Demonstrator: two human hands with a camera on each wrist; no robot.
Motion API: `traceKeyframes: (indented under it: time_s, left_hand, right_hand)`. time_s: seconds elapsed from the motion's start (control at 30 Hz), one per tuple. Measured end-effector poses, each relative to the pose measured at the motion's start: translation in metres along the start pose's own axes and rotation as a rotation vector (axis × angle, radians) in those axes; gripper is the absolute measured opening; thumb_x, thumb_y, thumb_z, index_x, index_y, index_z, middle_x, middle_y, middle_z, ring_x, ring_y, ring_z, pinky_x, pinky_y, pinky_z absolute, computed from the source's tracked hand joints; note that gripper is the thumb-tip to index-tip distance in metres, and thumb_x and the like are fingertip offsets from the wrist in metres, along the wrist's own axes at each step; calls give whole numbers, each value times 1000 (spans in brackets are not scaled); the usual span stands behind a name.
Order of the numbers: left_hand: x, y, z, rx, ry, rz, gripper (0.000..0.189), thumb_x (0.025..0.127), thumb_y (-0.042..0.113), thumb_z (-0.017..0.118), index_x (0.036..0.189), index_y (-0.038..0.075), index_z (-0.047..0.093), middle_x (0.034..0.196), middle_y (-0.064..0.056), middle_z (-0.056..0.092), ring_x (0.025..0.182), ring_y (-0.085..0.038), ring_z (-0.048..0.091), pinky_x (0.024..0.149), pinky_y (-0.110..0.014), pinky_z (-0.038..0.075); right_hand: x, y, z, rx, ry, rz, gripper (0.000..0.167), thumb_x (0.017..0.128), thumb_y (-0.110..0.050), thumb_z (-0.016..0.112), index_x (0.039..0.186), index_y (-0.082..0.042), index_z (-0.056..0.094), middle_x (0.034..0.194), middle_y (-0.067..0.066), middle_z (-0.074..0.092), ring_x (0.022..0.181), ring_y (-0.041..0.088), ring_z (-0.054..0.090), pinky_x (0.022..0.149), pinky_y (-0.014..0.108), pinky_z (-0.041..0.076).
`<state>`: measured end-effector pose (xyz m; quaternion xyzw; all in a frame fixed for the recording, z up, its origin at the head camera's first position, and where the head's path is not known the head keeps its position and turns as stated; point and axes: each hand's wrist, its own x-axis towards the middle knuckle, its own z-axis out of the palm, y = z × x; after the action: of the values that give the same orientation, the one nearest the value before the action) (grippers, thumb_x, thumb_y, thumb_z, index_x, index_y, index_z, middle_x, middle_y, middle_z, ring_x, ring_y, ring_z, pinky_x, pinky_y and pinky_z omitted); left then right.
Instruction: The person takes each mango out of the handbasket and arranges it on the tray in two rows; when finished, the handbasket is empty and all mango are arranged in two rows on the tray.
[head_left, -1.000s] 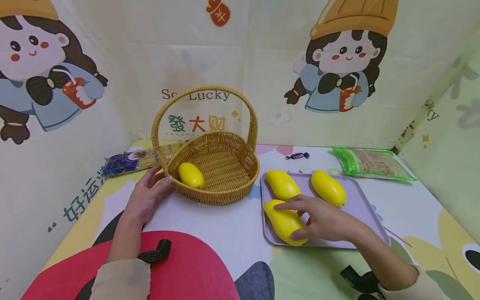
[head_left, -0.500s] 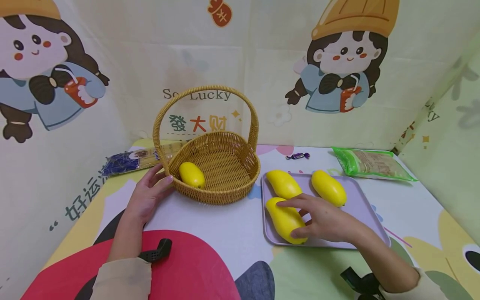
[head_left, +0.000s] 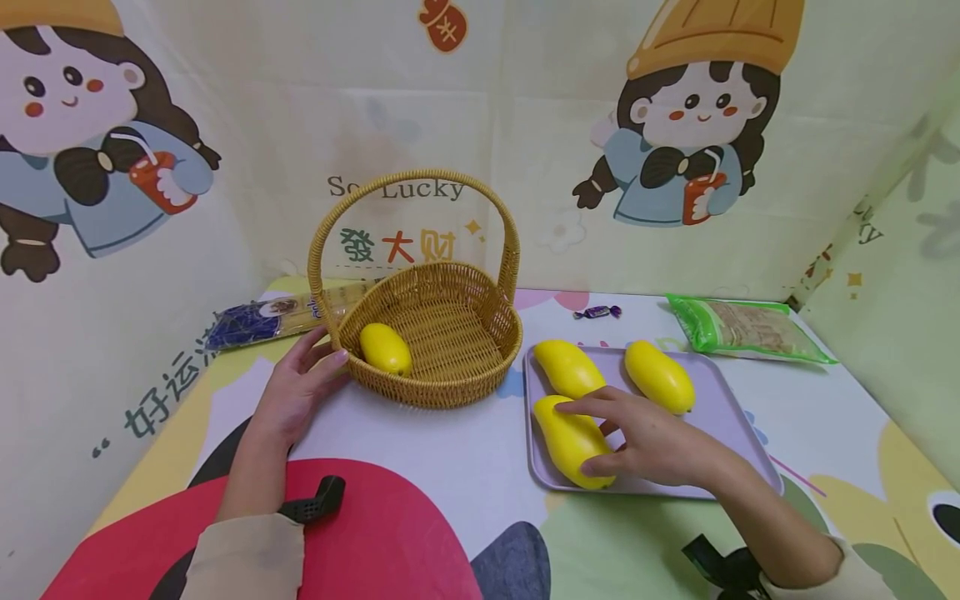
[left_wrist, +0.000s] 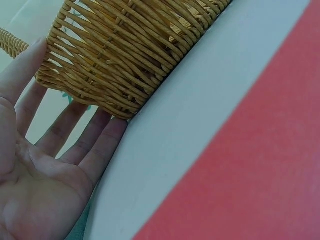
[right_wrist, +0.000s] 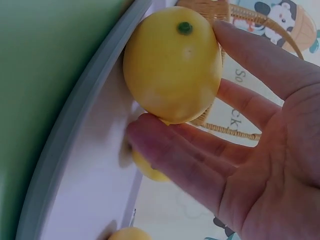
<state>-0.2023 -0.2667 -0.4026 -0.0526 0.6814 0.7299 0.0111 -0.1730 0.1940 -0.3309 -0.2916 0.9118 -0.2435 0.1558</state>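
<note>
In the head view, my left hand [head_left: 296, 390] steadies the left end of a wicker basket [head_left: 431, 393], thumb at the rim and fingers round the outer wall. One yellow mango [head_left: 386, 349] lies inside the basket. My right hand [head_left: 648, 437] grips the nearest mango [head_left: 567, 437] on a lilac tray [head_left: 720, 450], between thumb and fingers. In the right wrist view, the end of this mango [right_wrist: 172, 65] shows a green stem dot. Two more lie on the tray, a back-left mango [head_left: 568, 367] and a right mango [head_left: 660, 377].
A long pack of noodles [head_left: 262, 323] lies behind the basket at left. A purple wrapped candy [head_left: 597, 312] sits behind the tray. Further right lies a green-edged plastic packet [head_left: 750, 327]. A printed cloth backdrop [head_left: 540, 133] rises at the table's far edge.
The mango under my right hand has shifted slightly up and away within the tray. My left hand stays at the basket. The view drifts slightly.
</note>
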Motion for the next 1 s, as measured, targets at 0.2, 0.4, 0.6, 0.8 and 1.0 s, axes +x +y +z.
traceKeyframes:
  time_s: [0.2,0.4,0.6,0.8,1.0]
  left_hand:
    - [0,1,0,-8,-4,1,83,99,33,71,166,27,23,165,-15,28,132,-14,50,103,-25,53]
    - [0,2,1,-4,1,-5,83,99,34,71,166,28,24,166,-15,28,133,-15,49,103,-25,53]
    - [0,3,1,4,13,-5,82,98,34,72,165,28,26,159,-12,35,125,-11,53,102,-25,56]
    - [1,3,0,7,7,-7,81,99,32,71,166,28,25,158,-10,36,121,-8,56,107,-32,52]
    - [1,3,0,3,10,-18,80,99,32,71,165,29,26,163,-13,31,125,-10,53,108,-32,51]
  right_hand:
    - [-2,-2,-3,-29,5,-4,63,87,-39,82,145,-29,59,141,4,60,101,12,62,84,29,60]
    - [-6,-5,-8,-15,-24,1,61,89,-36,81,145,-28,59,144,6,58,101,12,66,87,33,62]
    - [-7,-7,-13,-11,-39,-15,59,90,-35,81,144,-26,60,141,7,60,101,14,68,86,33,63]
    - [-6,-9,-15,-25,-58,-16,52,90,-36,80,140,-26,65,140,7,61,101,13,67,86,33,63]
    - [-6,-10,-14,-44,-66,-14,45,92,-35,78,135,-26,68,136,5,62,100,12,66,86,34,63]
